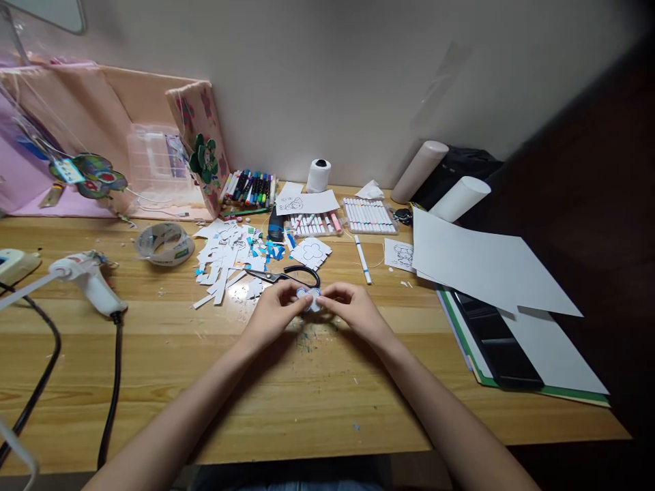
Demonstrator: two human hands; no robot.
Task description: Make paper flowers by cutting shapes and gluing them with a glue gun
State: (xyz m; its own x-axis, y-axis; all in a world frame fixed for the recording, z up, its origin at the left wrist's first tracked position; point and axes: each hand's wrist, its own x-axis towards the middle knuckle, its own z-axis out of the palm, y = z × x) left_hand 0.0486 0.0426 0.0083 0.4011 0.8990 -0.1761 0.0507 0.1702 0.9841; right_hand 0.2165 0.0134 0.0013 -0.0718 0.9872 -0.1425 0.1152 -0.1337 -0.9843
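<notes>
Between my two hands is a small white paper cutout [310, 300] with a blue outline, shaped like a flower. My left hand [279, 308] pinches its left side, and my right hand [351, 307] pinches its right side. Just beyond the fingers lie black-handled scissors [303, 270], blades pointing left. Behind them is a white paper piece with a blue flower outline [311, 252]. White and blue paper scraps [225, 256] are heaped to the left of the scissors.
A tape roll [164, 244] and a glue gun [92, 279] with its cord are on the left. Marker sets [370, 215] stand at the back, with a loose marker [363, 260] nearer. White sheets [486, 262] and folders lie right. A pink box [194, 136] stands back left.
</notes>
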